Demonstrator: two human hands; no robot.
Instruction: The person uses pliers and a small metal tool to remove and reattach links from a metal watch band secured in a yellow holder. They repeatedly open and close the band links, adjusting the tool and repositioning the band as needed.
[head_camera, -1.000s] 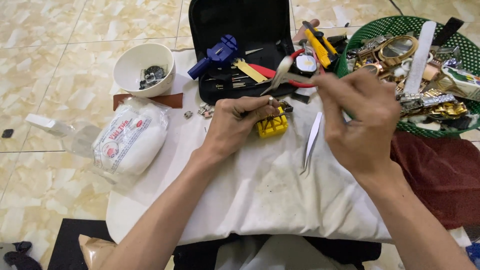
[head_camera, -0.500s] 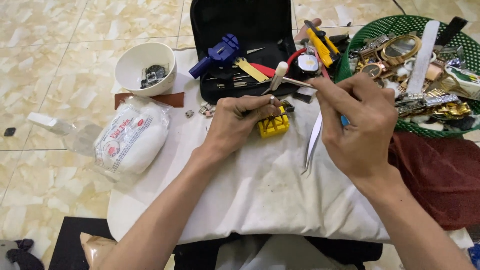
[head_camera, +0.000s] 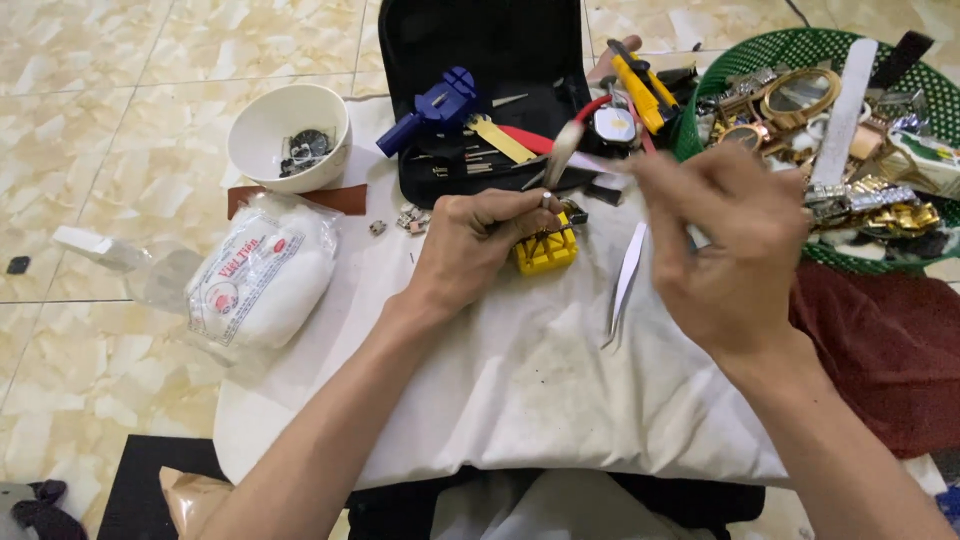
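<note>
The slim silver tool (head_camera: 560, 155) now tilts up-right from the left hand (head_camera: 480, 245) pinching its lower end; the right hand (head_camera: 735, 245), blurred, has lifted, grip unclear.

Right hand (head_camera: 730, 250) smeared by motion blur, so what its grip pinches can't be read. Left hand (head_camera: 480, 240) curls over a small part, fingers hiding it. Beyond the right grip, the green basket (head_camera: 800, 45) runs off the frame edge.
</note>
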